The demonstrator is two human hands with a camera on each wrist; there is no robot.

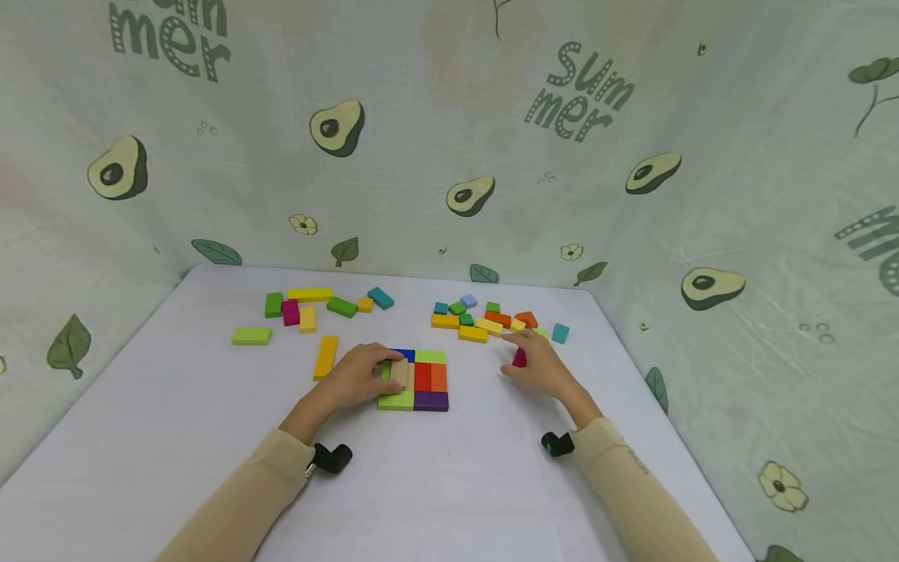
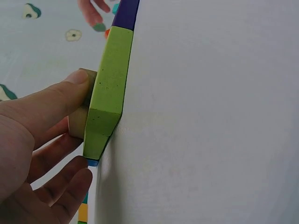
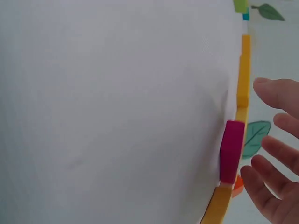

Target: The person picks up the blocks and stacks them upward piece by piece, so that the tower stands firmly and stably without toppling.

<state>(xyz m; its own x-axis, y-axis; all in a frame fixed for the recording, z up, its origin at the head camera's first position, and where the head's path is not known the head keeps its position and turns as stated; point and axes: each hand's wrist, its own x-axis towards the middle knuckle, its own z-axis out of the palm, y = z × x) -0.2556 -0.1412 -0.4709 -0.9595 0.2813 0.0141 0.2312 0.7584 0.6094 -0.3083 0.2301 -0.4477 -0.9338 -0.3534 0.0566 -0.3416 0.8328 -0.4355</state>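
The left hand (image 1: pixel 360 378) pinches a plain wooden block (image 1: pixel 399 372) between thumb and fingers, over the left part of a flat square of colored blocks. This square has a purple block (image 1: pixel 431 401), an orange block (image 1: pixel 438 378) and a lime block (image 2: pixel 111 70) along its near edge. The right hand (image 1: pixel 539 365), fingers spread, is above a magenta block (image 1: pixel 520 357); in the right wrist view that block (image 3: pixel 231 151) lies apart from the fingers (image 3: pixel 273 149), which hold nothing.
A group of small blocks, among them a yellow block (image 1: pixel 473 334) and a teal block (image 1: pixel 560 333), lies behind the right hand. Several more, with a long yellow block (image 1: pixel 325 357) and a lime block (image 1: pixel 251 336), lie at the left. Patterned cloth (image 1: pixel 393 195) hangs behind the table.
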